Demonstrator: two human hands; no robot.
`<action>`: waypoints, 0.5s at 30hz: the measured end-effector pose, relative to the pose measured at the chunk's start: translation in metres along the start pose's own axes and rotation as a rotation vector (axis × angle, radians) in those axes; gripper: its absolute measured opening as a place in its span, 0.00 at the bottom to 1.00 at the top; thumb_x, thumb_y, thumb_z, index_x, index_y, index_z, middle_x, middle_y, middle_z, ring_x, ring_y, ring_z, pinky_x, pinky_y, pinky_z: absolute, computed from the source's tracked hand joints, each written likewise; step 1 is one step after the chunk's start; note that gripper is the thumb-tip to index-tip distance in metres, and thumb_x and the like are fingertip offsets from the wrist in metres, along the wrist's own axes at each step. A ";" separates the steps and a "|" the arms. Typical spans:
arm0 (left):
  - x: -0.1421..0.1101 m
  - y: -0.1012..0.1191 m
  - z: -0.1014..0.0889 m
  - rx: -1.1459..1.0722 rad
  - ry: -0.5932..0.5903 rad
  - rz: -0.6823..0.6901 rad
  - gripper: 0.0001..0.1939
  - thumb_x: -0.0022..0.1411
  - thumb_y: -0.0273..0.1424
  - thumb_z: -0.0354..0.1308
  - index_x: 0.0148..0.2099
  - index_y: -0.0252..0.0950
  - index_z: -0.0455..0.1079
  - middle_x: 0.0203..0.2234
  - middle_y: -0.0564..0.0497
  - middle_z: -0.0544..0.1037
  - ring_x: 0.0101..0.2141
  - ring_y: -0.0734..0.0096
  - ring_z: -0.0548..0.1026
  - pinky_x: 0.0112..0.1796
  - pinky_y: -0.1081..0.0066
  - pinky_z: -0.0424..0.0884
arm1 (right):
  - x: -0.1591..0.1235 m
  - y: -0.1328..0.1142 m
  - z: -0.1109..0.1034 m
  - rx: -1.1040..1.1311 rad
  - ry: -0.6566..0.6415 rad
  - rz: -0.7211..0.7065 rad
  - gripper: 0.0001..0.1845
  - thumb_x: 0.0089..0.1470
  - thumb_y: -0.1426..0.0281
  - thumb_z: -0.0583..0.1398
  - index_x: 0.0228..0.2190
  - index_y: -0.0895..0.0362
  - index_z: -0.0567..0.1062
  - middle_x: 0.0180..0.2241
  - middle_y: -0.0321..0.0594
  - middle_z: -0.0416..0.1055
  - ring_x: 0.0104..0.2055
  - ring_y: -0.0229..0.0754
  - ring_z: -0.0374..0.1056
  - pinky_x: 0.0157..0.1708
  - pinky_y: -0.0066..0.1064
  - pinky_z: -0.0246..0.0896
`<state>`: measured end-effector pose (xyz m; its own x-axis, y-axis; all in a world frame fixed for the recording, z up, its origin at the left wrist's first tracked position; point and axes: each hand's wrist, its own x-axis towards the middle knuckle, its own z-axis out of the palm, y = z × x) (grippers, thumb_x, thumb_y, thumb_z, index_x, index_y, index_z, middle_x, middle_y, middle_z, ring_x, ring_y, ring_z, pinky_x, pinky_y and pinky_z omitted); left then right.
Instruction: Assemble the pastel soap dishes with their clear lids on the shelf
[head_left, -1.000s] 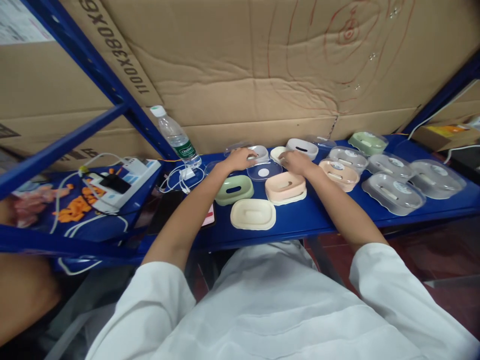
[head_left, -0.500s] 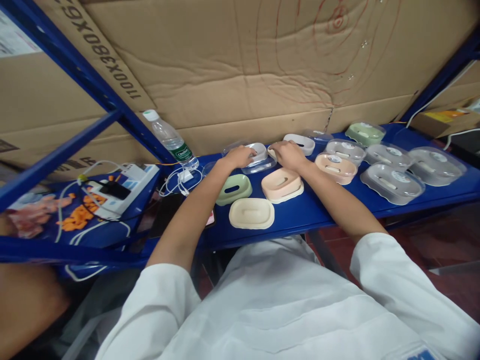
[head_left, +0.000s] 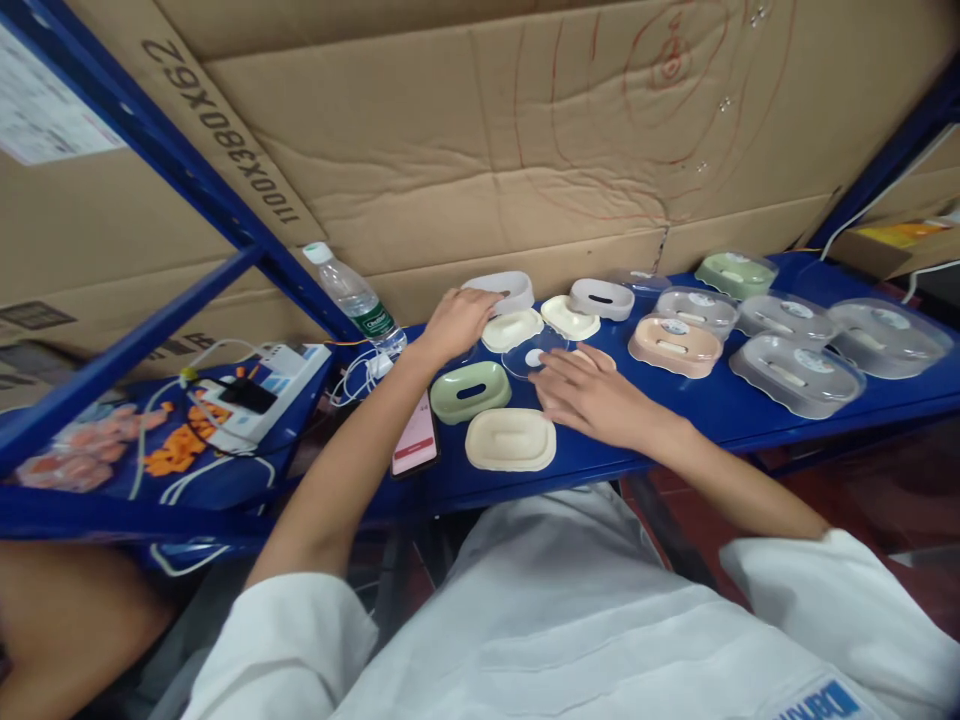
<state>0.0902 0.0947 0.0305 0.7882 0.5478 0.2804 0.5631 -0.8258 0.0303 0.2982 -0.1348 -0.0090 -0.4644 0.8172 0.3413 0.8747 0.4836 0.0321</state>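
My left hand (head_left: 466, 322) has its fingers closed on the left end of a grey soap dish (head_left: 516, 290) at the back. My right hand (head_left: 592, 392) lies over a pink soap dish (head_left: 604, 357), gripping it from above and hiding most of it. A clear lid (head_left: 519, 358) with a round white label lies between my hands. Cream oval trays are around them: one tray (head_left: 513, 330) below the grey dish, another tray (head_left: 568, 318) to its right, and a third tray (head_left: 511, 440) at the front. A green soap dish (head_left: 491, 400) sits under my left forearm.
A second grey dish (head_left: 621, 302) stands at the back. Lidded dishes, including a pink one (head_left: 660, 362) and a grey one (head_left: 799, 385), fill the right side. At left are a phone (head_left: 414, 445), a water bottle (head_left: 349, 290), cables and a power strip (head_left: 262, 400) beside blue shelf bars.
My left hand has shifted the grey dish off the clear lid toward the back. My right hand has left the cream tray and come forward onto the pink dish.
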 end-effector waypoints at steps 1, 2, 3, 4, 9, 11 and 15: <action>-0.004 0.000 0.000 0.013 -0.004 0.016 0.23 0.76 0.30 0.47 0.66 0.35 0.74 0.63 0.37 0.79 0.64 0.46 0.74 0.65 0.48 0.64 | -0.019 -0.003 0.002 0.019 0.011 0.000 0.30 0.73 0.59 0.58 0.70 0.55 0.66 0.74 0.55 0.59 0.77 0.61 0.53 0.75 0.61 0.43; -0.006 -0.001 0.000 0.027 -0.013 0.034 0.23 0.75 0.28 0.48 0.65 0.35 0.75 0.61 0.37 0.80 0.63 0.46 0.75 0.64 0.47 0.64 | -0.036 -0.004 0.005 0.031 0.014 0.016 0.32 0.73 0.58 0.58 0.72 0.52 0.63 0.76 0.53 0.56 0.78 0.61 0.50 0.75 0.63 0.41; -0.008 0.000 0.002 0.040 -0.023 0.051 0.23 0.74 0.26 0.48 0.64 0.36 0.76 0.61 0.37 0.80 0.63 0.46 0.75 0.64 0.47 0.64 | -0.049 -0.002 0.008 0.034 0.014 0.045 0.34 0.73 0.58 0.59 0.74 0.50 0.60 0.77 0.52 0.53 0.79 0.62 0.47 0.75 0.65 0.41; -0.010 0.001 0.003 0.053 -0.032 0.067 0.23 0.72 0.24 0.48 0.63 0.36 0.76 0.61 0.37 0.80 0.63 0.46 0.75 0.64 0.46 0.64 | -0.058 0.002 0.011 0.030 0.015 0.079 0.36 0.72 0.58 0.59 0.74 0.49 0.58 0.77 0.53 0.52 0.80 0.63 0.46 0.75 0.67 0.41; -0.044 0.024 -0.005 0.044 -0.067 0.128 0.23 0.77 0.31 0.48 0.68 0.37 0.72 0.62 0.37 0.78 0.63 0.48 0.74 0.63 0.48 0.67 | -0.050 0.037 0.022 0.026 0.002 0.010 0.34 0.71 0.58 0.61 0.72 0.52 0.63 0.74 0.55 0.60 0.76 0.63 0.55 0.72 0.64 0.50; -0.075 0.039 -0.015 -0.005 -0.152 0.162 0.24 0.78 0.43 0.50 0.68 0.39 0.71 0.62 0.39 0.77 0.62 0.48 0.75 0.61 0.49 0.69 | -0.037 0.046 0.023 0.038 -0.012 -0.083 0.28 0.72 0.59 0.60 0.67 0.54 0.70 0.67 0.55 0.71 0.69 0.60 0.66 0.69 0.59 0.57; -0.135 0.064 -0.027 0.001 -0.353 0.073 0.40 0.64 0.61 0.64 0.71 0.52 0.67 0.74 0.41 0.62 0.71 0.34 0.63 0.66 0.39 0.63 | -0.022 0.050 0.027 0.066 -0.032 -0.183 0.22 0.72 0.60 0.60 0.60 0.59 0.77 0.57 0.56 0.80 0.60 0.58 0.74 0.61 0.51 0.66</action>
<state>0.0134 -0.0357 0.0201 0.8635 0.4999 -0.0671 0.5021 -0.8645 0.0212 0.3488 -0.1202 -0.0403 -0.6195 0.7230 0.3056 0.7650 0.6434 0.0286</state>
